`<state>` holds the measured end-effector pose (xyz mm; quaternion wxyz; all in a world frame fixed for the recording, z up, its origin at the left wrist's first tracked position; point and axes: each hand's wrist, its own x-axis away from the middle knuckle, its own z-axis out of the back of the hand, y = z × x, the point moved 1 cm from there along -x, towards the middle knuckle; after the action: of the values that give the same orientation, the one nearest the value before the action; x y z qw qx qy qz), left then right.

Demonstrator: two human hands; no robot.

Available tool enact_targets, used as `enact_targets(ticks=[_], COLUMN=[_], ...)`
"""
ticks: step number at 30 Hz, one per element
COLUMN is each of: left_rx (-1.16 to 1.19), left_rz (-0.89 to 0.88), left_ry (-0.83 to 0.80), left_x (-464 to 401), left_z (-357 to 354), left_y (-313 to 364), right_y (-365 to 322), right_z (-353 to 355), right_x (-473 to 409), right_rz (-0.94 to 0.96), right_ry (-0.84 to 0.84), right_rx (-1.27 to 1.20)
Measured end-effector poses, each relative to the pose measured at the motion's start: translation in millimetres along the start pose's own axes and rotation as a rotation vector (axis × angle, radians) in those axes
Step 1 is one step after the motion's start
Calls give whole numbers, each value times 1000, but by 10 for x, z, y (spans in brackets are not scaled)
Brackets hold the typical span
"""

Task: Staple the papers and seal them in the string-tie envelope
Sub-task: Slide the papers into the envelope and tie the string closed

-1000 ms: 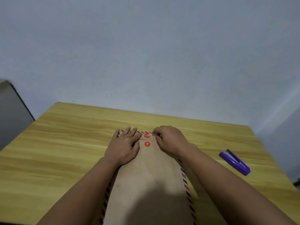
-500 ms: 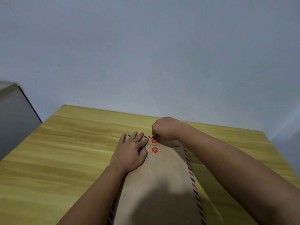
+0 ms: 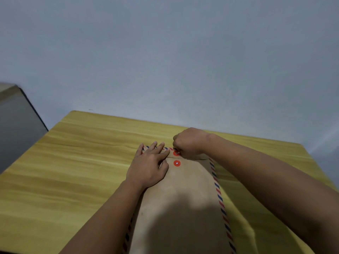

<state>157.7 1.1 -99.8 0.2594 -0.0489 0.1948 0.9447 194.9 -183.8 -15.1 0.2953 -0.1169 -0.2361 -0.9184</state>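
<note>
Left hand presses flat, fingers spread, on the envelope. Just beside it, the right hand, fingers curled, pinches at the upper red button; any string is too small to tell.

Dim soft light, head shadow on envelope, wide-angle edge warp

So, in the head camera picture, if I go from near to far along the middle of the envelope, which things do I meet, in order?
Plain brown body of the envelope → lower red button → flap edge → upper red button, with the curled right hand at it → bare table → wall.
</note>
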Motion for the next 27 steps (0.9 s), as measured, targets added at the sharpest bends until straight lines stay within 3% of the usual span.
enact_targets(ticks=[8,15,24,27], left_rx=[5,-1,-9,-4], left_rz=[13,14,19,22], left_ry=[-13,-15,-25,-30], left_x=[4,0,2,4], left_z=[25,22,23,22], left_y=[16,22,17,22], right_y=[110,51,237,252], right_z=[-167,-259,-382,-413], right_x=[207,247,588,642], right_rz=[-60,-127,-232,-238], right_ry=[201,253,123,154], right_rx=[-315,-622,-631,-565])
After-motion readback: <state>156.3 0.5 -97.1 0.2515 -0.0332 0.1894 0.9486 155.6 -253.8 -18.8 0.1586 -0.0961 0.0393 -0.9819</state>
